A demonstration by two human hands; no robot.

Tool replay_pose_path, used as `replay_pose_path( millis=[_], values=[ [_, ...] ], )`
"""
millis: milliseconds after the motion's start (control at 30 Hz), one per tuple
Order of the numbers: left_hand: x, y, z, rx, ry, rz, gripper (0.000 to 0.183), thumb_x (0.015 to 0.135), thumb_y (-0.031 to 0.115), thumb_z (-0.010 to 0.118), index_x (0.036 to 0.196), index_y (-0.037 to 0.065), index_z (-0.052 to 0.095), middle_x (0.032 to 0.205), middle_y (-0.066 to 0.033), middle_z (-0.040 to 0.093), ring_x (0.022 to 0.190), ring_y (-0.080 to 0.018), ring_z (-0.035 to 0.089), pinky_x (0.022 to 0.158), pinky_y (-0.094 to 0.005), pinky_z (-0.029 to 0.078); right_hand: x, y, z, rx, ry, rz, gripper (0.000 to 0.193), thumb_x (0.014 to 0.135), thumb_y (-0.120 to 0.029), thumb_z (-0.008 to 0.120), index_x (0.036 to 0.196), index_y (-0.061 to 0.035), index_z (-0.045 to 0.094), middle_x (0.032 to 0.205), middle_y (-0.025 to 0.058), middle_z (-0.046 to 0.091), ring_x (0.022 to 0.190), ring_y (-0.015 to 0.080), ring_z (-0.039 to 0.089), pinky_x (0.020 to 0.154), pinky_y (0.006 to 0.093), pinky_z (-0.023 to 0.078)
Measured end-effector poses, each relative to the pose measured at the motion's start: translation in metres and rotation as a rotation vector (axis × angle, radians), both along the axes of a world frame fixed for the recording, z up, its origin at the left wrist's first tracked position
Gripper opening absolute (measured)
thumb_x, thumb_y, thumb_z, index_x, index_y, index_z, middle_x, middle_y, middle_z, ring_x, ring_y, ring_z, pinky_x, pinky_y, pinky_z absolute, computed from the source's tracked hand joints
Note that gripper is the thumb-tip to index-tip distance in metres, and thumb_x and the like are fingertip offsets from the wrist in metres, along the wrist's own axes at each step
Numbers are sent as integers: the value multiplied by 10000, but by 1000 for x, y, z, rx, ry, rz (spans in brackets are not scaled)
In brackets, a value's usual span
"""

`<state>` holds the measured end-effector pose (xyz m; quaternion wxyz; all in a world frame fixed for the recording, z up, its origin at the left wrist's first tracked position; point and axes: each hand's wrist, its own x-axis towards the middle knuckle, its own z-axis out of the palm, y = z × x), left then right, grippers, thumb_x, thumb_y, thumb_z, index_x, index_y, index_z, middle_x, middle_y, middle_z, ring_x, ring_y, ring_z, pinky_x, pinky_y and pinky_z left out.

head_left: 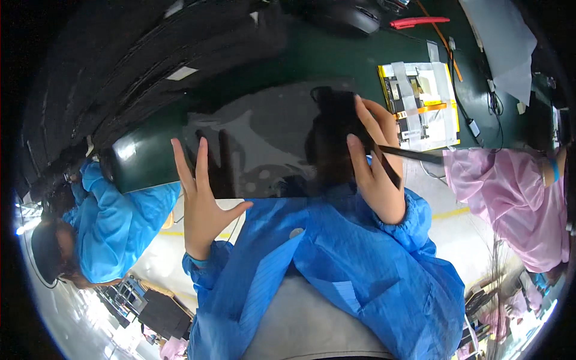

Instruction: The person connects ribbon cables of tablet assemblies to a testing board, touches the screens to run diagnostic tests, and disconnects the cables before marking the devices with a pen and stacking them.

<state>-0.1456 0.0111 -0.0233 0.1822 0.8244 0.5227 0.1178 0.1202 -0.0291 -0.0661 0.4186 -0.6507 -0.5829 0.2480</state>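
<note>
Black panel (270, 156) mid-frame hides some bench (150, 168); right hand (379, 187) grip clasps its edge, left hand (201, 207) spread loose; upper right, taped device (435, 123), red pen (420, 22).

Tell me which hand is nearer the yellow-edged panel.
Right: the right hand is just left of the yellow-edged panel; the left hand is much farther left, across the dark sheet.

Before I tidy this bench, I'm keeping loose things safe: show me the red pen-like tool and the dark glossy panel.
Red pen-like tool (417, 23): head view, middle of its barrel.
Dark glossy panel (273, 153): head view, its shiny face.
</note>
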Motion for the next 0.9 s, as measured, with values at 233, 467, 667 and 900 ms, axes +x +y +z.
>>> replay_pose_path(
  millis=[233,467,667,900],
  values=[
    [93,41,37,-18,133,-395,791,721,331,699,1407,89,387,1465,-162,330,1339,-358,332,1114,-497,211,20,-12,-2,-38,322,-67,468,872,-1,533,1332,-2,448,1185,167,542,1077,237,543,916,324,439],
    [190,40,-5,-26,-239,-488,195,800,218,664,969,122,674,948,-36,669,1108,-242,544,1100,-515,195,47,-23,-17,118,609,-265,731,832,53,603,1441,-23,206,1269,190,463,914,183,627,769,274,533],
    [196,53,-16,234,-53,-268,117,760,270,723,771,153,715,745,23,630,951,-207,580,1062,-512,225,58,-38,-3,43,670,-300,758,821,35,593,1449,-11,169,1310,234,406,843,192,634,615,245,556],
    [201,47,-34,204,18,-198,149,763,279,721,710,139,717,866,31,610,1090,-228,529,1057,-582,178,86,-38,-23,56,456,-413,567,888,-52,495,1395,48,264,1299,261,422,819,165,616,512,214,514]
  ],
)
